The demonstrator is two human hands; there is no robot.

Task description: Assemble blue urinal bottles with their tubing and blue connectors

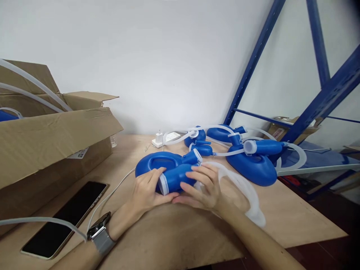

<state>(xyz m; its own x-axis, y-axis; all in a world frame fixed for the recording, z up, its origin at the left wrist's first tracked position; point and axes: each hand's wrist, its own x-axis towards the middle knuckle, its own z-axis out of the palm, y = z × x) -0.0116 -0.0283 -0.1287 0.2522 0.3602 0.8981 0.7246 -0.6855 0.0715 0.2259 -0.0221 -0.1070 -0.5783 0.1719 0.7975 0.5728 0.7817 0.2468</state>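
Between my two hands lies a blue plastic funnel (176, 179) with a white rim at its left end. My left hand (149, 189) grips the rimmed end, thumb below and fingers on top. My right hand (204, 185) curls round the other end, fingers on the blue surface and thumb underneath. Just behind it a blue urinal bottle (157, 157) with a handle lies on its side, its white-rimmed neck pointing right. A coiled translucent tube (247, 191) rests to the right of my right hand; where it joins is hidden.
A cardboard box (56, 138) with tubes sticking out stands left. In front of it lies a phone (66, 217) beside a white cable. More blue bottles (253, 165) with tubes sit back right, near a power strip (168, 139). A blue metal shelf (317, 161) stands at right.
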